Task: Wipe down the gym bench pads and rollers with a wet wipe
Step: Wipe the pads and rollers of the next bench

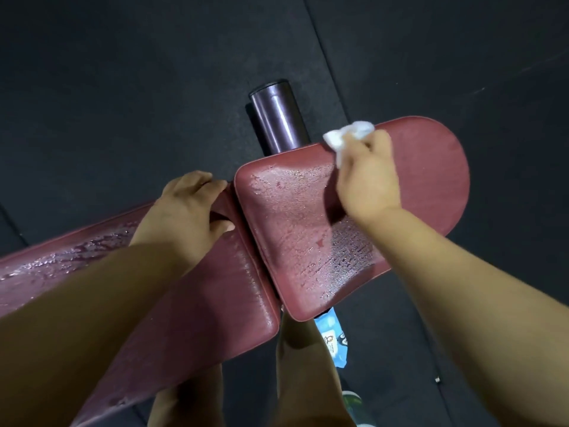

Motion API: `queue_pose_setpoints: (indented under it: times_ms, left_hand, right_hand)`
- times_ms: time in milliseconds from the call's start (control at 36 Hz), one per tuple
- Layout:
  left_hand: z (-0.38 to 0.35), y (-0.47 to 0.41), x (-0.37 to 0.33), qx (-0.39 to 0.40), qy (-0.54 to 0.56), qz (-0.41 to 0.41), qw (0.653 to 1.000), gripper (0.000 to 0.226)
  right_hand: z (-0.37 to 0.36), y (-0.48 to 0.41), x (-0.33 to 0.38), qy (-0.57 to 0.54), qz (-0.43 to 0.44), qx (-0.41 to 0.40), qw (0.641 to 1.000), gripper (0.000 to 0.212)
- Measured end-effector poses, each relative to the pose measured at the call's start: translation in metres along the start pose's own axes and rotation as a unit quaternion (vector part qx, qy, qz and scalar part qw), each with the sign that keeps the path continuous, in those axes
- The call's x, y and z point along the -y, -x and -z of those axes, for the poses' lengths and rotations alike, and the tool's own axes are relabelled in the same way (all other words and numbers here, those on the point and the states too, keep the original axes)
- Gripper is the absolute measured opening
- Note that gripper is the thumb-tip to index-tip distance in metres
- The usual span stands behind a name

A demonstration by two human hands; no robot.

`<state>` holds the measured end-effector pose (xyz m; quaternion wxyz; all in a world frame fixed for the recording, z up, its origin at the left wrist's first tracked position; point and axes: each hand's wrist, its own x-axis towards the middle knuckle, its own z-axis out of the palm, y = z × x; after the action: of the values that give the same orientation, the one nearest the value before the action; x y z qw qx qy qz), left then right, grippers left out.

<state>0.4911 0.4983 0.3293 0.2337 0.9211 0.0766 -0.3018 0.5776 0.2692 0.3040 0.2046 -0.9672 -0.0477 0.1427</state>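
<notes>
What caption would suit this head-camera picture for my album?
Right hand holds a wet wipe at the damp red seat pad while the left hand grips the back pad.

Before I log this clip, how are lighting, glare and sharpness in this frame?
Head view: dim overall, floor nearly featureless; wet sheen glares on the seat pad and back pad; wide-angle lens bows the pad edges; right hand and wet wipe look slightly soft.
</notes>
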Motion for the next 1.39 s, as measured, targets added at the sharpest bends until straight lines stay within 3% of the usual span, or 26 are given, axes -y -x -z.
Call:
queue_pose_setpoints:
  times_ms: [139,194,333,389,444,500,583,667,722,778,833,917,944,1000,1083,1167,1250,1306,1389]
  left_hand:
    - [0.002,0.006,0.011,-0.018,-0.019,-0.004,1.000,0.071]
    - [0.005,0.009,0.017,-0.025,-0.020,-0.003,0.999,0.071]
    - [0.005,0.014,0.027,-0.015,-0.027,-0.028,0.999,0.069]
    - [0.004,0.014,0.027,-0.012,-0.036,-0.035,0.999,0.070]
    - [0.003,0.014,0.027,-0.011,-0.044,-0.039,0.998,0.070]
    - [0.002,0.014,0.027,-0.014,-0.052,-0.046,0.997,0.071]
    - [0.001,0.013,0.025,-0.014,-0.048,-0.049,0.998,0.074]
    - [0.001,0.010,0.022,-0.002,-0.044,-0.031,0.999,0.078]
    - [0.000,0.012,0.021,-0.007,-0.054,-0.034,0.998,0.079]
    - [-0.002,0.016,0.019,-0.008,-0.066,-0.038,0.997,0.078]
    - [-0.006,0.018,0.018,-0.002,-0.074,-0.040,0.996,0.079]
    - [-0.015,0.023,0.017,-0.023,-0.078,-0.083,0.993,0.085]
    - [-0.019,0.024,0.017,-0.038,-0.080,-0.118,0.989,0.089]
    - [-0.029,0.026,0.017,-0.059,-0.078,-0.178,0.979,0.095]
    - [-0.038,0.029,0.007,-0.051,-0.083,-0.230,0.968,0.089]
    - [-0.043,0.032,-0.008,0.024,-0.088,-0.231,0.969,0.090]
    - [-0.046,0.034,-0.012,0.076,-0.105,-0.222,0.966,0.091]
    - [-0.045,0.035,-0.012,0.083,-0.116,-0.221,0.965,0.089]
    - [-0.044,0.035,-0.011,0.081,-0.120,-0.215,0.966,0.087]
  right_hand:
    - [-0.019,0.009,0.026,-0.020,-0.124,-0.080,0.989,0.038]
    - [-0.037,0.023,0.050,-0.028,-0.066,-0.072,0.995,0.042]
    - [-0.056,0.057,0.073,0.000,0.156,0.067,0.985,0.040]
    - [-0.044,0.060,0.066,0.013,0.208,0.118,0.971,0.030]
    - [-0.032,0.060,0.049,0.034,0.224,0.149,0.963,0.036]
    - [-0.020,0.058,0.027,0.056,0.158,0.123,0.978,0.033]
    - [-0.012,0.057,0.003,0.007,-0.064,0.004,0.998,0.031]
    - [-0.028,0.070,0.009,-0.031,-0.225,-0.116,0.967,0.037]
    - [-0.046,0.091,0.034,-0.061,-0.251,-0.149,0.954,0.038]
    - [-0.066,0.116,0.053,-0.066,-0.163,-0.122,0.977,0.039]
    - [-0.074,0.135,0.057,-0.040,-0.027,-0.040,0.998,0.044]
    - [-0.056,0.137,0.026,0.056,0.164,0.079,0.982,0.046]
    - [-0.046,0.133,0.015,0.089,0.175,0.095,0.976,0.038]
    - [-0.027,0.125,-0.007,0.076,0.074,0.052,0.993,0.014]
    - [-0.016,0.115,-0.030,0.034,-0.138,-0.070,0.987,0.011]
    - [-0.031,0.119,-0.017,-0.018,-0.262,-0.148,0.953,0.023]
    - [-0.061,0.148,0.018,-0.043,-0.185,-0.146,0.971,0.033]
    - [-0.073,0.172,0.034,-0.052,-0.068,-0.076,0.994,0.038]
    - [-0.064,0.188,0.025,0.002,0.074,0.029,0.997,0.032]
